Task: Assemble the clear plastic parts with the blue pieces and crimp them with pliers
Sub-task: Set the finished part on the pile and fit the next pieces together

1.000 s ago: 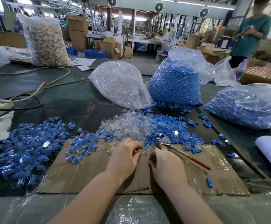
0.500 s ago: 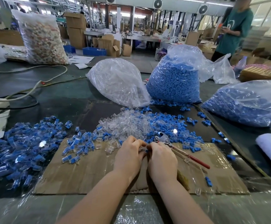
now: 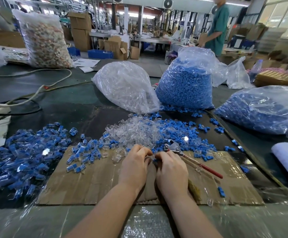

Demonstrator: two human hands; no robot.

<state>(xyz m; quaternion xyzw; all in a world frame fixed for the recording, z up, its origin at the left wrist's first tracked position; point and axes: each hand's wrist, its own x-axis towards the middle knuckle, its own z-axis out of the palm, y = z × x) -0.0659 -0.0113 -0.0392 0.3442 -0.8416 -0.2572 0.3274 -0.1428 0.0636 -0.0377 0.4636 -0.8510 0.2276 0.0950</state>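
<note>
Clear plastic part (image 3: 149, 158) and blue piece (image 3: 155, 160) — light, stiff, slippery — sit pinched between your left hand (image 3: 136, 164) and right hand (image 3: 171, 169); grip their sides.

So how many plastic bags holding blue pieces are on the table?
2: one upright bag behind the loose piles, one lying bag at right. Others may sit out of view.

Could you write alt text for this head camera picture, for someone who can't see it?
A person's left hand and right hand meet over a cardboard sheet, pinching small plastic parts together. Red-handled pliers lie beside the right hand, with loose clear and blue pieces and filled bags behind.
</note>
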